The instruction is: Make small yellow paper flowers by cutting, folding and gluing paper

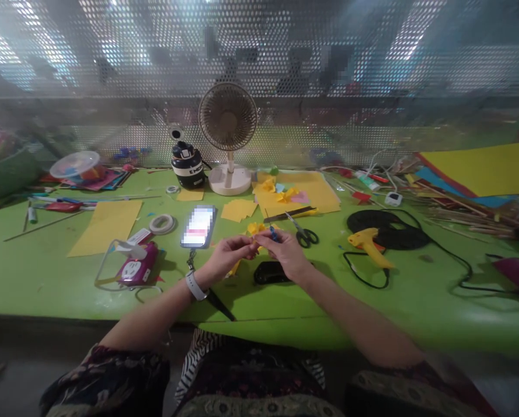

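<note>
A small folded yellow paper flower point(255, 228) shows at my fingertips, above the green table point(251, 304). My left hand point(225, 256) pinches it from the left, and my right hand point(289, 253) from the right. The fingers partly hide its lower part. Something blue sits around a finger of my right hand. Beneath that hand lies a black case-like object point(268, 273), partly covered. Black-handled scissors point(306, 236) rest just beyond it, by a dark stick-like tool with a yellow part point(292, 214). More yellow paper flowers point(285, 195) lie on a yellow sheet point(324, 188) farther back.
A phone point(198, 226), tape roll point(162, 223) and purple power strip point(138, 267) lie left. A fan point(229, 124) and bottle point(189, 167) stand behind. Rightward are a yellow glue gun point(371, 246), black cable coil point(398, 230) and stacked coloured sheets point(489, 171).
</note>
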A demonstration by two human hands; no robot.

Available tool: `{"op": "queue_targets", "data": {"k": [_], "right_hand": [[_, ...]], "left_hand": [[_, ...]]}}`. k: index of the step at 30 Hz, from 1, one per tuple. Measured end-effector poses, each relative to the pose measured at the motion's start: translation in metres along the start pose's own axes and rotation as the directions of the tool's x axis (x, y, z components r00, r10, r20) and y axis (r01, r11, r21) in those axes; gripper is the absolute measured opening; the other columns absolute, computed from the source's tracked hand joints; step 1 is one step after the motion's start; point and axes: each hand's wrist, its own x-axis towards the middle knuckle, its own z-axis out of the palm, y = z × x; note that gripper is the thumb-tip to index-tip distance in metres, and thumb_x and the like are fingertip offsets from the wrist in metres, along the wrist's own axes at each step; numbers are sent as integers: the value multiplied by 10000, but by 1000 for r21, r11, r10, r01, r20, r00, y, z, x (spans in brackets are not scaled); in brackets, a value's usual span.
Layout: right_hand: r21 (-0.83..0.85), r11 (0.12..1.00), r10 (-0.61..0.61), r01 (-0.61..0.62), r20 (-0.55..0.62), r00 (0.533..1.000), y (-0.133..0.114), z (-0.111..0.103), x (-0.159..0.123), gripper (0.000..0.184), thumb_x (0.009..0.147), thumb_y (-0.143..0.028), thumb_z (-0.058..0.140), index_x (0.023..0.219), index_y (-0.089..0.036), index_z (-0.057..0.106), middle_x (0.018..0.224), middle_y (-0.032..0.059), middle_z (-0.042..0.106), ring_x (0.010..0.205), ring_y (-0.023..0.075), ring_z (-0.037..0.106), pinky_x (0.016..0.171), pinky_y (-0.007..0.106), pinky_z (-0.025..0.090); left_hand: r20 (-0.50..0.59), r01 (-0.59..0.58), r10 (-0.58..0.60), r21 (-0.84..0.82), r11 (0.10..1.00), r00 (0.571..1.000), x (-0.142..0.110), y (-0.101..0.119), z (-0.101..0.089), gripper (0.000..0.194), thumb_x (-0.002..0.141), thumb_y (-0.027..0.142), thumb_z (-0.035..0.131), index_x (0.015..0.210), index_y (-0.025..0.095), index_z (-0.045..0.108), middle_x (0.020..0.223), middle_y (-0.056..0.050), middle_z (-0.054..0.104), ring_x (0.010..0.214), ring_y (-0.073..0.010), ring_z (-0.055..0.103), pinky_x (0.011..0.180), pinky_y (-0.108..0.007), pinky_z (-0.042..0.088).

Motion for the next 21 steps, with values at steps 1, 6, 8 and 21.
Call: {"op": "queue_targets", "data": {"k": [1,6,8,21], "right_hand": [[-8,1000,-13,13,-6,1000,0,0,0,372,567,-480,853,720,-180,692,580,-42,551,464,53,316,423,243,195],[-41,998,-57,55,-57,997,-1,-3,2,399,542,-506,855,696,-181,683,614,-18,567,558,98,448,472,246,297],[-57,997,-63,60,-44,997,-1,-5,3,397,561,-509,847,700,-178,679,605,-23,549,562,98,450,480,245,307],[-159,980,-124,121,-8,992,8,-9,5,336,619,-465,830,717,-186,670,688,2,649,623,130,544,643,288,461]], "left_hand": [[-1,-6,6,14,1000,1000,0,1,0,305,708,399,831,821,130,740,696,-16,668,639,-99,578,671,-253,473],[0,-20,20,35,999,1000,1,3,-3,309,704,416,829,798,136,736,694,-20,672,649,-111,586,674,-262,470],[20,-21,20,44,999,1000,1,3,-4,308,710,418,824,788,135,731,700,-24,676,657,-114,595,688,-267,476],[31,-14,13,61,998,999,4,-2,-3,353,700,452,823,835,134,746,703,-32,697,635,-107,614,668,-254,487]]}}
